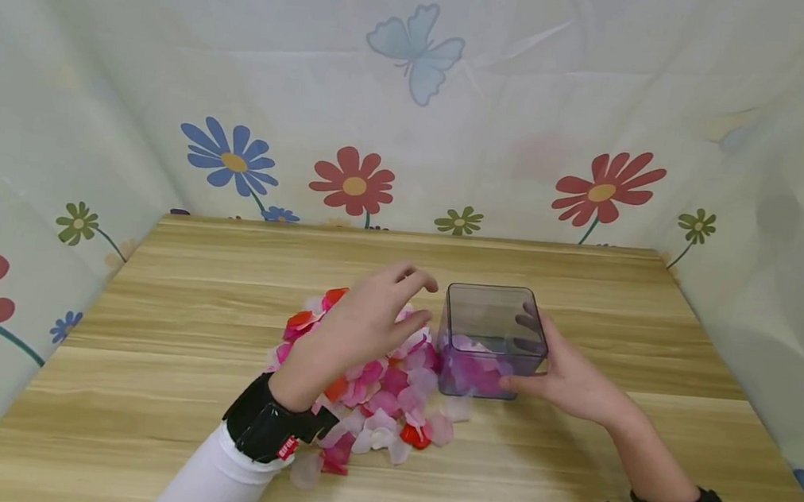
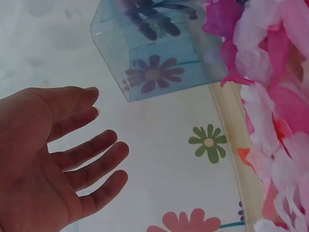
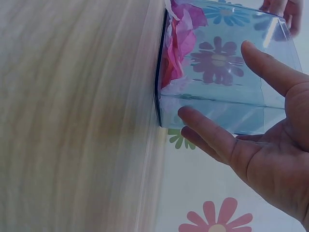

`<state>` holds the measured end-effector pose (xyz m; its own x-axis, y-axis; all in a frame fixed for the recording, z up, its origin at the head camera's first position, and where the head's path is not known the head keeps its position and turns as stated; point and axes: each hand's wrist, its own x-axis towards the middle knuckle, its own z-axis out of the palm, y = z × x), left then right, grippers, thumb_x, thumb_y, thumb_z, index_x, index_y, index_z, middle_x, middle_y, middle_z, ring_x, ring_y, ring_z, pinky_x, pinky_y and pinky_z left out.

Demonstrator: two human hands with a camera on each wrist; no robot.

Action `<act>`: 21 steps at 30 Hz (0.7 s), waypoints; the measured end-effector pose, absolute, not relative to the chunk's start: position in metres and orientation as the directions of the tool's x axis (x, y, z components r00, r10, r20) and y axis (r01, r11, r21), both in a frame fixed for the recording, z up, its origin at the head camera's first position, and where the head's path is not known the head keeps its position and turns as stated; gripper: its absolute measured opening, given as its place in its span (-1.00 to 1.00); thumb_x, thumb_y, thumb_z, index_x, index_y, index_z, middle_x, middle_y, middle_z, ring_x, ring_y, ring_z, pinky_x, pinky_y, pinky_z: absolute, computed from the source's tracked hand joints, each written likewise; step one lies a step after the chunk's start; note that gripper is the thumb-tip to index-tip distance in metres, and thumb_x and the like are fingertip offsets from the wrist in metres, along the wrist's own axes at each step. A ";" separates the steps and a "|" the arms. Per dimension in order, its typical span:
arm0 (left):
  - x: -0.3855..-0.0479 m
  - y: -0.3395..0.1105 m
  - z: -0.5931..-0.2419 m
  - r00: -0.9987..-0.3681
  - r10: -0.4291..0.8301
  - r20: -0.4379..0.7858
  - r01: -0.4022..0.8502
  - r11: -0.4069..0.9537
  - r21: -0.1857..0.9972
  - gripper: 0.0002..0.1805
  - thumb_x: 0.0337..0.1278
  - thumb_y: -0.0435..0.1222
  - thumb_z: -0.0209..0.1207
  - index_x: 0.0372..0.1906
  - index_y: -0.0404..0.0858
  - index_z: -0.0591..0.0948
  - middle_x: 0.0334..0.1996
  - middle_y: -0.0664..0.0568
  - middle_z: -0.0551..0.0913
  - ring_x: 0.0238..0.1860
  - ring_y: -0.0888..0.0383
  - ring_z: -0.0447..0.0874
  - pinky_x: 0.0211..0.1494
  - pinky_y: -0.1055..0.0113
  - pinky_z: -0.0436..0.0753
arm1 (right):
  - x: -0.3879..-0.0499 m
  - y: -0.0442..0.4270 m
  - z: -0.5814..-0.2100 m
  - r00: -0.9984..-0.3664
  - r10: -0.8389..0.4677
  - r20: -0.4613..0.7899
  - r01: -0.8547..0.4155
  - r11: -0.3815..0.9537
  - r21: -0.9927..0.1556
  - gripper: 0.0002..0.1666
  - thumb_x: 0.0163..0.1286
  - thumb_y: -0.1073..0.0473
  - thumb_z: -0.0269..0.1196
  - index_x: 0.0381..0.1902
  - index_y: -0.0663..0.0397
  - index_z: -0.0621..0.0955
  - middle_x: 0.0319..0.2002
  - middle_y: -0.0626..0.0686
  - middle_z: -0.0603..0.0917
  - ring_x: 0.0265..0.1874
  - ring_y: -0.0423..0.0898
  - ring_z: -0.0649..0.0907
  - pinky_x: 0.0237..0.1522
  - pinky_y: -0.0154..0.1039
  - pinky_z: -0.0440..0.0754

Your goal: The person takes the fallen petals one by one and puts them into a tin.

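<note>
White cloth sleeve (image 1: 220,474) and black wrist strap (image 1: 261,422) on the left arm lay nearest the head camera. Released, fingers loosely bent, the left-hand grip (image 1: 367,320) hung above a heap of pink, white and red petals (image 1: 390,385) on the wood-grained bench (image 1: 526,469). Just right of the heap stood a square, see-through, grey-tinted box (image 1: 479,351) with more petals inside, its right side grasped by the right-hand grip (image 1: 567,373). The left arm hid part of the heap; the grasping fingers (image 1: 530,324) showed dimly through the tinted wall, and the right forearm (image 1: 649,456) was cut off below.
</note>
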<state>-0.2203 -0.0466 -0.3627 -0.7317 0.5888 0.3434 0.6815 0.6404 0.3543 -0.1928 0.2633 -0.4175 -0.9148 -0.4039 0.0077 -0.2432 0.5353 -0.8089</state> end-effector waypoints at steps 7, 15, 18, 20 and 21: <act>-0.220 -0.064 -0.371 -0.774 0.564 0.288 0.632 0.676 0.378 -0.67 0.31 -0.22 0.37 0.10 -0.16 0.63 0.01 0.02 0.61 0.04 0.11 0.61 0.10 0.30 0.64 | -0.194 0.264 -0.419 -0.914 -0.406 0.001 -0.235 0.527 -0.817 0.40 0.24 0.07 0.54 0.65 0.08 -0.20 0.51 0.41 0.12 0.37 0.42 0.36 0.27 0.34 0.39; -0.216 -0.080 -0.375 -0.801 0.557 0.220 0.597 0.709 0.376 -0.71 0.31 -0.24 0.36 0.06 -0.20 0.66 -0.03 0.01 0.61 -0.01 0.07 0.63 0.08 0.25 0.66 | -0.194 0.265 -0.415 -0.911 -0.413 -0.004 -0.233 0.521 -0.821 0.39 0.24 0.08 0.54 0.64 0.13 -0.20 0.51 0.42 0.13 0.36 0.42 0.39 0.25 0.30 0.44; -0.213 -0.085 -0.378 -0.811 0.558 0.176 0.578 0.715 0.394 -0.72 0.32 -0.24 0.36 0.06 -0.19 0.66 -0.05 0.01 0.60 -0.06 0.06 0.64 0.02 0.28 0.67 | -0.193 0.264 -0.414 -0.909 -0.416 -0.006 -0.229 0.514 -0.827 0.40 0.24 0.10 0.54 0.64 0.14 -0.21 0.51 0.42 0.13 0.36 0.43 0.39 0.23 0.28 0.47; -0.211 -0.089 -0.380 -0.814 0.561 0.147 0.566 0.712 0.415 -0.73 0.31 -0.26 0.36 0.06 -0.18 0.66 -0.06 0.00 0.60 -0.09 0.05 0.64 -0.02 0.28 0.67 | -0.193 0.264 -0.414 -0.909 -0.416 -0.008 -0.227 0.512 -0.829 0.40 0.24 0.10 0.54 0.64 0.14 -0.22 0.51 0.42 0.12 0.36 0.43 0.39 0.23 0.27 0.48; -0.211 -0.090 -0.381 -0.815 0.563 0.135 0.562 0.712 0.421 -0.73 0.31 -0.27 0.36 0.06 -0.16 0.66 -0.06 0.00 0.60 -0.11 0.07 0.63 -0.03 0.30 0.67 | -0.193 0.264 -0.413 -0.909 -0.416 -0.008 -0.226 0.510 -0.830 0.40 0.24 0.10 0.54 0.64 0.13 -0.22 0.51 0.42 0.12 0.36 0.43 0.39 0.22 0.27 0.48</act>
